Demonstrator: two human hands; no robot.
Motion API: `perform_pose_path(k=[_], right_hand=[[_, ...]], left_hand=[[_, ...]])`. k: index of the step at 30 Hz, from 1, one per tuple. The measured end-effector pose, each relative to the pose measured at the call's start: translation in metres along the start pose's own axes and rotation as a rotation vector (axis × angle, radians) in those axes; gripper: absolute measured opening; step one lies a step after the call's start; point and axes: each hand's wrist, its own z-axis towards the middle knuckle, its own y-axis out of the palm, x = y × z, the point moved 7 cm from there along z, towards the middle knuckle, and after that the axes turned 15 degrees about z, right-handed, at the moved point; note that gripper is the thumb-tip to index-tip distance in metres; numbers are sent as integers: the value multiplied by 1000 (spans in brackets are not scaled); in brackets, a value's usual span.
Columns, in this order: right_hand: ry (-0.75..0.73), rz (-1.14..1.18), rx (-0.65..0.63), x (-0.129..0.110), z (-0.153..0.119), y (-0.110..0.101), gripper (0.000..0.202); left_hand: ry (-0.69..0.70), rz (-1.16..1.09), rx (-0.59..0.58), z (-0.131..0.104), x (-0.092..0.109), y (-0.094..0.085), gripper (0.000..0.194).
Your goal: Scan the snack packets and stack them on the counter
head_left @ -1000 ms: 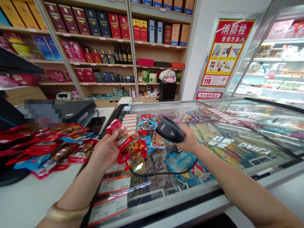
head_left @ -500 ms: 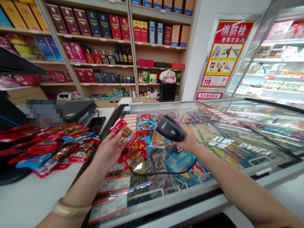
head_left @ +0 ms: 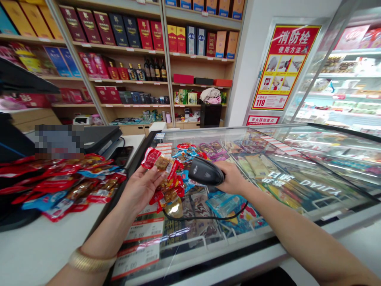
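Note:
Between the thumb and fingers of my left hand [head_left: 144, 186] is a red snack packet [head_left: 159, 159] with a clear window and a white barcode label facing the scanner. My right hand [head_left: 233, 177] is wrapped round a black handheld barcode scanner [head_left: 206, 171], its head pointing left at the packet, a small gap between them. The scanner's black cable [head_left: 205, 217] loops over the glass. Beneath both hands, several red and blue snack packets [head_left: 172, 193] lie in a loose pile on the glass top, partly hidden by the held packet and scanner.
A glass-topped chest freezer [head_left: 268, 228] with packaged goods inside spans the middle and right. On the white counter [head_left: 65, 242] at left lies a heap of similar packets [head_left: 74, 186], beside a dark flat device [head_left: 101, 137]. Shelves of boxes [head_left: 145, 33] stand behind.
The scanner in my right hand has moved left and slightly down, closer to the packet. My left hand has shifted a little to the right, turning the packet's label more toward the scanner.

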Motion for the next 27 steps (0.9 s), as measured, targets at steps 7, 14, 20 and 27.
perform_pose_path(k=[7,14,20,27], right_hand=[[45,-24,-68,6,-4,7,26],[67,-29,-109,2,-2,10,25],[38,-14,-65,2,-3,7,29],[-21,-35,-11,2,-6,4,24]], left_hand=[[0,2,-20,0,1,2,18],[5,10,-31,-1,2,2,18],[23,12,-26,1,-1,-1,17],[368,271,101,-3,35,-23,27]])
